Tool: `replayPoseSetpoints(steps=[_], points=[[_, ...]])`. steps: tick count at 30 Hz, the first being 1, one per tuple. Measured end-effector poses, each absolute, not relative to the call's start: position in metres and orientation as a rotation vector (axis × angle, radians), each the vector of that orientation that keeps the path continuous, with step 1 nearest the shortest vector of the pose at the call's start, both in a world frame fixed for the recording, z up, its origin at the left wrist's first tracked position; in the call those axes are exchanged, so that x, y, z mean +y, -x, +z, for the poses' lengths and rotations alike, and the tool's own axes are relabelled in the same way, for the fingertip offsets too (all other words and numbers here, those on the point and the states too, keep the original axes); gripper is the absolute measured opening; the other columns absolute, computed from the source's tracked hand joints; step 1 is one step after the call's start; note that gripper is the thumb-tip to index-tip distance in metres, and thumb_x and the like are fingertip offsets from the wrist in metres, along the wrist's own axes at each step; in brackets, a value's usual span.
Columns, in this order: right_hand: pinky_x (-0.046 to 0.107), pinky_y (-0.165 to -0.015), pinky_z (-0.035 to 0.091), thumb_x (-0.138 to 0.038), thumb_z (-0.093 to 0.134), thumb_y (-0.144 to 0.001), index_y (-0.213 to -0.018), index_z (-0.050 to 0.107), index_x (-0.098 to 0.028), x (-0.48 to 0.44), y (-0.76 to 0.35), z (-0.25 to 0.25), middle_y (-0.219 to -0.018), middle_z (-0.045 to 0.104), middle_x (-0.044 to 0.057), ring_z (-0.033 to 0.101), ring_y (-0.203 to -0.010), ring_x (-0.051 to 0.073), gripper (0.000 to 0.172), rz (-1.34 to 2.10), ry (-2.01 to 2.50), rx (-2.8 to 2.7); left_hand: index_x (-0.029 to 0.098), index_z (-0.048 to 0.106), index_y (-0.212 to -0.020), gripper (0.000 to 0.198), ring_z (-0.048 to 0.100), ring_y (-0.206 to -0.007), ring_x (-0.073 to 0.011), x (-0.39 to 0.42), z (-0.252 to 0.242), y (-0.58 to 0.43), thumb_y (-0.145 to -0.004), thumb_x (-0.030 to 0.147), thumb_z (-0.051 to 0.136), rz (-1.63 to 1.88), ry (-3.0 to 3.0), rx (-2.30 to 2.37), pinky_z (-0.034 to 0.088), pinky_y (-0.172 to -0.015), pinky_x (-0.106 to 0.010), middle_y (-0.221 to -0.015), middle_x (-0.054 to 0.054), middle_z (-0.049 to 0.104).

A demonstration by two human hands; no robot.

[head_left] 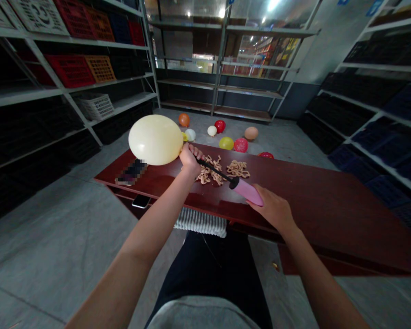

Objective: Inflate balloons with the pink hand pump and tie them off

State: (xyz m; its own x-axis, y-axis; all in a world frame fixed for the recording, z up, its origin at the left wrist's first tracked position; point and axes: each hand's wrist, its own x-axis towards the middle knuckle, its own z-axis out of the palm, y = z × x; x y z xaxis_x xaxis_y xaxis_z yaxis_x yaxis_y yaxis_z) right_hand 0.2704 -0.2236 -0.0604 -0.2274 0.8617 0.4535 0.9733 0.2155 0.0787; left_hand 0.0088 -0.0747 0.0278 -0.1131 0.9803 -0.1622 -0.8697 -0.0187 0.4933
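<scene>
A pale yellow balloon, swollen with air, sits at the far end of a balloon pump. My left hand is closed around the pump's front end where the balloon's neck meets it; the neck itself is hidden by the fingers. My right hand grips the pink barrel of the hand pump, and a length of black rod shows between the two hands. Below the rod, two piles of tan uninflated balloons lie on the dark red table.
A pixelated dark object lies at the table's left end, with a phone on the ledge beneath. Inflated balloons, among them a green one, rest on the floor behind the table. Shelves with crates stand left and right; a metal rack stands behind.
</scene>
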Motion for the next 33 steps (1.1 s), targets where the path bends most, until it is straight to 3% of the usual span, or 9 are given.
replayPoseSetpoints(steps=[10, 19, 33], points=[[0.033, -0.074, 0.05, -0.042, 0.06, -0.086, -0.125, 0.059, -0.019, -0.235, -0.295, -0.046, -0.111, 0.072, 0.009, 0.069, -0.092, 0.026, 0.045, -0.596, 1.859, -2.039, 0.02, 0.024, -0.056, 0.043, 0.024, -0.033, -0.0075, -0.092, 0.033, -0.026, -0.096, 0.018, 0.037, 1.661, -0.216, 0.473, 0.023, -0.039, -0.025, -0.043, 0.007, 0.022], [0.036, -0.078, 0.043, -0.033, 0.062, -0.08, -0.118, 0.061, -0.014, -0.213, -0.276, -0.023, -0.109, 0.07, 0.013, 0.063, -0.095, 0.029, 0.043, -0.589, 1.857, -1.996, 0.02, 0.023, -0.057, 0.043, 0.025, -0.034, -0.0072, -0.117, 0.043, -0.034, -0.098, 0.019, 0.037, 1.81, -0.201, 0.454, 0.024, -0.041, -0.024, -0.045, 0.007, 0.021], [0.036, -0.075, 0.034, -0.037, 0.059, -0.087, -0.123, 0.058, -0.019, -0.21, -0.196, 0.015, -0.103, 0.068, 0.012, 0.058, -0.091, 0.028, 0.041, -0.702, 1.734, -2.03, 0.021, 0.024, -0.059, 0.038, 0.023, -0.036, -0.0084, -0.136, 0.052, -0.043, -0.093, 0.013, 0.037, 1.78, -0.138, 0.418, 0.024, -0.04, -0.026, -0.047, 0.006, 0.021]])
